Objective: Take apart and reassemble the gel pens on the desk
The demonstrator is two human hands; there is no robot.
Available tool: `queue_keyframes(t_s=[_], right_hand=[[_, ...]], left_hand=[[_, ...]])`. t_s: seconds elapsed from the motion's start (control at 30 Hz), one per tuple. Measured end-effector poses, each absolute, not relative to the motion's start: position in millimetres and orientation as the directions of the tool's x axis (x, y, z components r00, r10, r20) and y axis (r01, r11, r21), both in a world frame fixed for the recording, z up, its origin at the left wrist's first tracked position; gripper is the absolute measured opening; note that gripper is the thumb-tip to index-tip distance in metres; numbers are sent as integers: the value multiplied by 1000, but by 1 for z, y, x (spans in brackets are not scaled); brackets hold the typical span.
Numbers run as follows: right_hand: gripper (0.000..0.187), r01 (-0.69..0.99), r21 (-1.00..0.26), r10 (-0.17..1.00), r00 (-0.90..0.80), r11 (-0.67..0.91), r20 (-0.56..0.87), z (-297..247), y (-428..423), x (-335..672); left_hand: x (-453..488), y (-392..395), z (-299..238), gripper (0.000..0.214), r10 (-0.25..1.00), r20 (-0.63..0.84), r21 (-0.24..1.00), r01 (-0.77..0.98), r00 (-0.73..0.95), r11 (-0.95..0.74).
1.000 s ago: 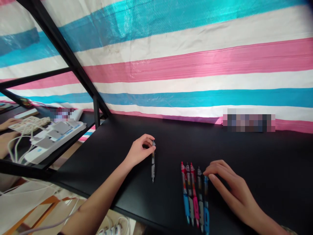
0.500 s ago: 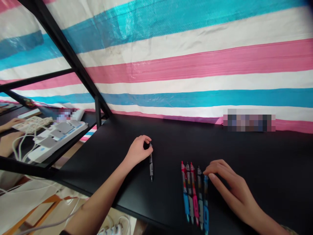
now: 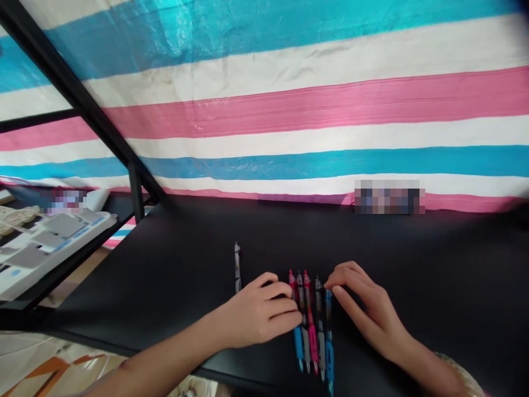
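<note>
Several pens [image 3: 313,325] lie side by side on the black table [image 3: 413,264], red, pink, blue and grey in colour. My left hand [image 3: 260,315] rests against the left side of the row, its fingers curled and touching the leftmost pen. On the row's right side my right hand [image 3: 363,306] has its fingertips on the rightmost blue pen, fingers loosely bent. A single grey pen [image 3: 237,266] lies alone just left of my left hand, untouched.
A striped pink, white and blue tarp [image 3: 289,99] hangs behind the table. A black metal frame [image 3: 82,105] slants at the left. Beyond it a neighbouring table holds white power strips [image 3: 45,242] and cables.
My left hand let go of the single grey pen and moved right to the left side of the pen row. The right hand stayed put. The camera turned slightly.
</note>
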State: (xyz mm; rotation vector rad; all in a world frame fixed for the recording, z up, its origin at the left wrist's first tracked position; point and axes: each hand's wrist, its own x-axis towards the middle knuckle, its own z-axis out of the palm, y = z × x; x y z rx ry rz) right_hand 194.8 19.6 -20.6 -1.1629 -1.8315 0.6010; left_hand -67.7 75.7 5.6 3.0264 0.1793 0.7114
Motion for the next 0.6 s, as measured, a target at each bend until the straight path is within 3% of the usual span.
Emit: queue_keyframes(t_s=[0.43,0.6], right_hand=[[17,439,-780,895,-231,446,382,-17,18,196],[41,374,-789,852,-401,488,337,-10,13,194]], left_hand=[[-68,77,3,22,130,503,62,115,854,-991],[-73,76,-6,32,157,618,-79,260,770,-962]])
